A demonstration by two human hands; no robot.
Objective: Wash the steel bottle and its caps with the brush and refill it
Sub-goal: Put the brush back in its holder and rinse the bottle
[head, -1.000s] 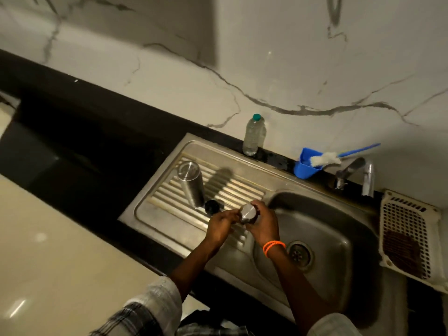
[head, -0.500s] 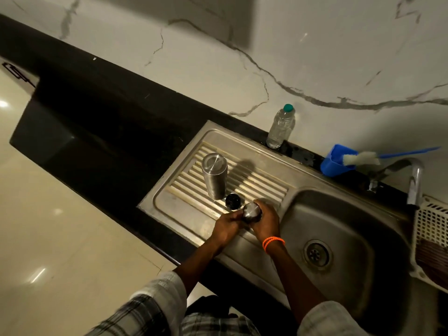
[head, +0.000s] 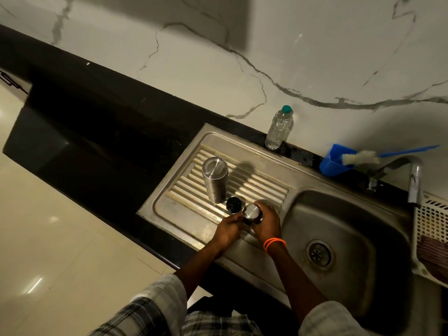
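The steel bottle [head: 215, 178] stands upside down on the ribbed drainboard [head: 261, 185] of the sink. A small black cap [head: 234, 204] lies just right of its base. Both hands meet over the drainboard's front right: my right hand [head: 266, 223] grips a steel cap [head: 252, 213] from the right, and my left hand [head: 228, 230] pinches it from the left. An orange band circles my right wrist. The white-headed brush [head: 361, 158] with a blue handle rests across a blue holder [head: 333, 163] at the back.
A clear plastic bottle [head: 278, 128] with a green lid stands on the black counter behind the drainboard. The sink basin [head: 344, 229] with its drain lies to the right, under the tap [head: 414, 183]. A white plastic basket [head: 434, 234] sits at the far right.
The camera has shifted, so everything sits further right in view. Both hands have stayed together on the steel cap over the drainboard; bottle and black cap have not moved.
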